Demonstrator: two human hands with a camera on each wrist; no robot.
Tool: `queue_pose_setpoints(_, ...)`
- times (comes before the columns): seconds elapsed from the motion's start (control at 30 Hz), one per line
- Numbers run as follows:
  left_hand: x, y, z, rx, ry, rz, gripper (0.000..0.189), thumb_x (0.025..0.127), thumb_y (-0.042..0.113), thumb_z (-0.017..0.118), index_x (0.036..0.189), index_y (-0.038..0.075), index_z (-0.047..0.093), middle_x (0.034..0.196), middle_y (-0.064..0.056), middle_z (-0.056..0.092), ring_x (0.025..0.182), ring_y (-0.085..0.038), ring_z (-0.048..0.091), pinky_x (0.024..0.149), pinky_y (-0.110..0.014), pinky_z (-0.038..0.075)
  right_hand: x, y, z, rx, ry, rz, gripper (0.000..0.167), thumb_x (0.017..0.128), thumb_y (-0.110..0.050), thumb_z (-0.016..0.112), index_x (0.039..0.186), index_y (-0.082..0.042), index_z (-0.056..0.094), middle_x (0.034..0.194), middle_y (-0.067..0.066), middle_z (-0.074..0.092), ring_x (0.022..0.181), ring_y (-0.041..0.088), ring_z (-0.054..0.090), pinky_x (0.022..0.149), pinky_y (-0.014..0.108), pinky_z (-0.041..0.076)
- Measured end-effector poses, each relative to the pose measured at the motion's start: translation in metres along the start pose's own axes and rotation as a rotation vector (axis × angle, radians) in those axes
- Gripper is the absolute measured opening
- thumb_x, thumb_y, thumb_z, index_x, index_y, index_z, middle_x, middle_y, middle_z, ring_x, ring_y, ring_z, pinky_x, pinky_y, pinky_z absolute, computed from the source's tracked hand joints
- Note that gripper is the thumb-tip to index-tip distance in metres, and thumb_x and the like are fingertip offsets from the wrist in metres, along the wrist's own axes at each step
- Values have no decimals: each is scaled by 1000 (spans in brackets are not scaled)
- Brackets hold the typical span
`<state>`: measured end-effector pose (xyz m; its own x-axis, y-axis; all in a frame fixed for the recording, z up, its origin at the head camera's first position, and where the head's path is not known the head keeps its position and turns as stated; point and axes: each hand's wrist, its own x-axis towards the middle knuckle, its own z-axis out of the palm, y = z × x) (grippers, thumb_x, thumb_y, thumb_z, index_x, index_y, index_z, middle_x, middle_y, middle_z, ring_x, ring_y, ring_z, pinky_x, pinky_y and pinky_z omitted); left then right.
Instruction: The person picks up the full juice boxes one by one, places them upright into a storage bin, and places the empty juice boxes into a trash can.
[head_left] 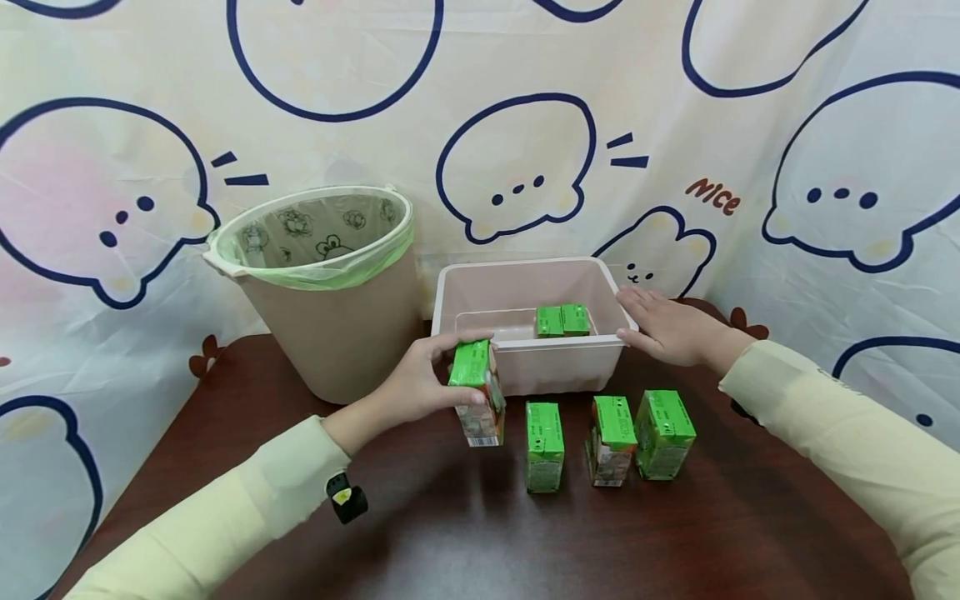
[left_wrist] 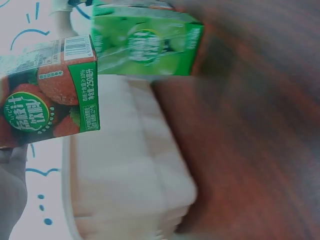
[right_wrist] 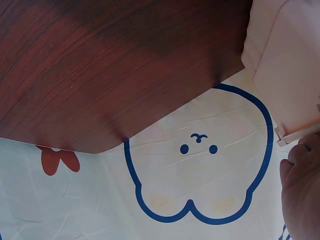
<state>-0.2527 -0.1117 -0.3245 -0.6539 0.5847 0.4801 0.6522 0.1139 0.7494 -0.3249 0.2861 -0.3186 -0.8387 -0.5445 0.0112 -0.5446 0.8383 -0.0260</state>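
My left hand (head_left: 422, 379) grips a green-topped juice carton (head_left: 472, 364) between thumb and fingers, just off the near left corner of a pale pink plastic box (head_left: 558, 367). In the left wrist view this drink carton (left_wrist: 47, 92) shows red lychees and "250" on its sides. My right hand (head_left: 671, 325) rests on the box's right rim with its fingers fairly straight. Inside the box, two green-topped cartons (head_left: 550, 321) sit side by side. On the table before it stand three more: a left carton (head_left: 545, 450), a middle carton (head_left: 613, 442) and a right carton (head_left: 665, 437).
A tall beige waste bin (head_left: 337, 333) with a green-tinted liner stands left of the box, near my left forearm. Beneath everything is a dark brown wooden table (head_left: 465, 542). A cartoon-print cloth (head_left: 517, 50) hangs close behind and along the sides.
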Motion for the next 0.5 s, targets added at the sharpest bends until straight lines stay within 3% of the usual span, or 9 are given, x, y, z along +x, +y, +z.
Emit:
queue_pose_setpoints(0.1, 9, 7, -5, -11, 10, 25, 83, 75, 55, 77, 133, -1, 56, 92, -7, 62, 73, -17, 56, 58, -27, 49, -1, 0, -1, 2, -2, 1, 78, 101, -53, 36, 154, 0, 14, 159, 21, 12, 144, 42, 14, 112, 58, 17)
queue_pose_setpoints(0.2, 17, 14, -10, -23, 18, 35, 85, 76, 57, 75, 133, -4, 55, 98, -10, 63, 78, -16, 58, 62, -26, 52, -1, -1, -1, 6, -3, 1, 78, 101, -53, 35, 154, 0, 13, 159, 22, 12, 144, 42, 14, 112, 58, 16)
queue_pose_setpoints(0.5, 41, 33, -25, -82, 62, 23, 61, 83, 32, 78, 134, 4, 57, 112, -11, 62, 88, -23, 57, 73, -31, 52, -1, -1, -1, 11, 3, -6, 78, 101, -53, 35, 154, 0, 13, 159, 21, 13, 143, 42, 15, 112, 58, 17)
